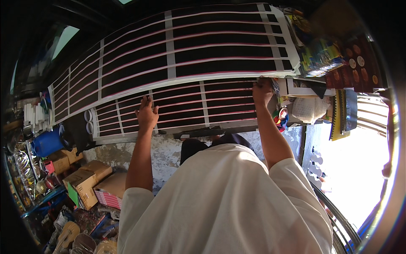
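Observation:
A long sheet printed with black strips and thin white and pink lines [182, 103] lies on the bench in front of me. My left hand [146, 114] rests on its left half, fingers bent and apart, holding nothing. My right hand [263, 91] is closed at the sheet's right end. Whatever is inside its fingers, if anything, is hidden. Behind, a thick stack of larger sheets [220, 40] with the same black strips overlaps the far edge of the nearer sheet.
Rolled paper [88, 122] stands by the sheet's left end. Cardboard boxes [86, 186] and bagged goods [99, 228] crowd the lower left, near a blue container [45, 143]. Packets [321, 57] and a white bag [311, 110] sit at right. A peeling wall [163, 148] is below the bench.

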{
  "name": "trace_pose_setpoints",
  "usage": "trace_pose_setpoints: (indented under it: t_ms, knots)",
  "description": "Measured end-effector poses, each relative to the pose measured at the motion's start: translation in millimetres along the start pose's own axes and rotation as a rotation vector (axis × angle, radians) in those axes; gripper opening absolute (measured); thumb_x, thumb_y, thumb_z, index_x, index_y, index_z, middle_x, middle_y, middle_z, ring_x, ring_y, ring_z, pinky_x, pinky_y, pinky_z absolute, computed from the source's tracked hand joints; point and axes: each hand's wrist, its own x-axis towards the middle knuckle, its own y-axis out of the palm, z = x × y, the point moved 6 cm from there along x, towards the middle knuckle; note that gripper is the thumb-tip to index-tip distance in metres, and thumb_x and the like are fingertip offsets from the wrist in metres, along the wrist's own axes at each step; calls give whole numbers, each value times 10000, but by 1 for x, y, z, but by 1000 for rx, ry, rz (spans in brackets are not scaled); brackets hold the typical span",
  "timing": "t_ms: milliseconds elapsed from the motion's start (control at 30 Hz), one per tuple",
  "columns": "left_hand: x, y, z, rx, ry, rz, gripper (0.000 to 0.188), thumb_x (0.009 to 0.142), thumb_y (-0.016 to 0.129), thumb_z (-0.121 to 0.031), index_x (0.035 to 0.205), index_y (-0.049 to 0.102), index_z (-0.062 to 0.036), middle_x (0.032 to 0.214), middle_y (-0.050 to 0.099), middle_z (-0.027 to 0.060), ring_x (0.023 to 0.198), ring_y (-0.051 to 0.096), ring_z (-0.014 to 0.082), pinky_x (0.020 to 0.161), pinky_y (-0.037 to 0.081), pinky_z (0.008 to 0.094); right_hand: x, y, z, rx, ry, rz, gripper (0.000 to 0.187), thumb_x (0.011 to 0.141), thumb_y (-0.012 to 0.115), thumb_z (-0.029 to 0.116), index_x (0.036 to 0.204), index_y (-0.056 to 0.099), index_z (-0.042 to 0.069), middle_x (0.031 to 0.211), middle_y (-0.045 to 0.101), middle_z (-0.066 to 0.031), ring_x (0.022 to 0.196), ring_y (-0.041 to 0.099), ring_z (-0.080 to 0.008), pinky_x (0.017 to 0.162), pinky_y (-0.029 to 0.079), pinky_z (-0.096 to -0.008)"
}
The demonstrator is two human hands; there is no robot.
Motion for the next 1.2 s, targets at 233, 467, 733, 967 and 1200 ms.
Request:
trace_pose_setpoints:
  t_ms: [233,467,733,967,1200]
  knots:
    - [-1,-2,-1,5,1,11,561,1131,641,-346,1653,556,-157,1820,386,98,1665,392,332,1291,322,769,0,0,3,-60,-25,-3,228,833,815,131,1053,769,92,992,819,-166,985,790,-420,917,610,-525]
    - [-1,-2,-2,1,24,10,583,1134,639,-324,1675,504,-153,1818,370,128,1666,381,359,1276,320,805,-4,4,7,-87,1,64,284,879,751,98,1154,731,31,1112,795,-239,1099,740,-477,994,565,-567]
    - [-20,0,-24,18,120,-187,697,1141,619,-460,1714,431,-110,1823,334,181,1692,320,392,1276,291,816,-28,-18,33,-125,-257,-34,243,915,704,50,1152,651,41,1202,663,-221,1170,612,-488,1035,468,-612]
    - [-37,15,-89,-8,320,-225,766,1162,528,-573,1727,414,-68,1820,329,212,1693,317,402,1312,249,776,-61,-24,68,-96,-444,68,241,951,683,48,1189,688,83,1202,683,-151,1157,641,-414,1009,488,-546]
    - [-38,20,-121,-14,366,-198,790,1163,516,-585,1710,427,-23,1807,353,206,1694,321,376,1322,244,768,-89,-13,96,33,-530,190,280,931,691,-9,1194,742,72,1254,733,-121,1163,680,-389,1042,516,-522]
